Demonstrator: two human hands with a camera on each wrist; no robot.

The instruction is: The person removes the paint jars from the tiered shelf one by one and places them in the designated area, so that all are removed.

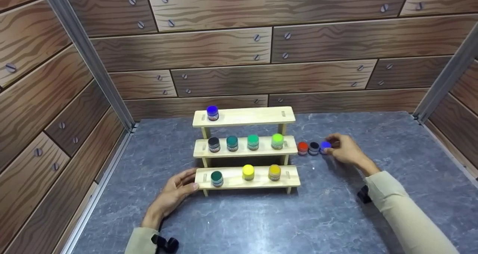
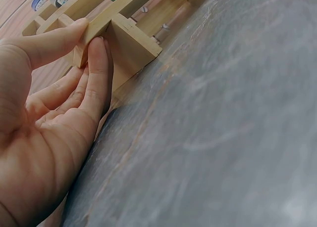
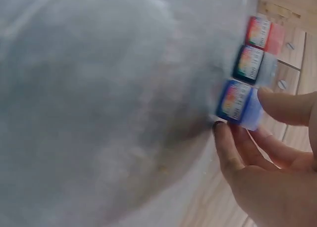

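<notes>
My left hand (image 1: 173,191) pinches the left end of the lowest step of a three-step wooden display stand (image 1: 231,183). In the left wrist view the thumb lies above that board (image 2: 101,22) and fingers lie below it. At the stand's right, my right hand (image 1: 346,149) holds a small blue paint jar (image 1: 324,147) between thumb and fingers. That blue jar (image 3: 237,101) is last in a tight row, beside a black paint jar (image 1: 313,148) and a red paint jar (image 1: 302,148) on the tabletop.
A dark blue jar (image 1: 212,112) stands on the top step's left. Along the middle step are several jars, from black (image 1: 214,144) to lime green (image 1: 277,141). Dark green (image 1: 217,178), yellow (image 1: 248,172) and amber (image 1: 274,172) jars occupy the lowest step. Wood-patterned walls (image 1: 224,48) enclose the grey table (image 1: 246,220).
</notes>
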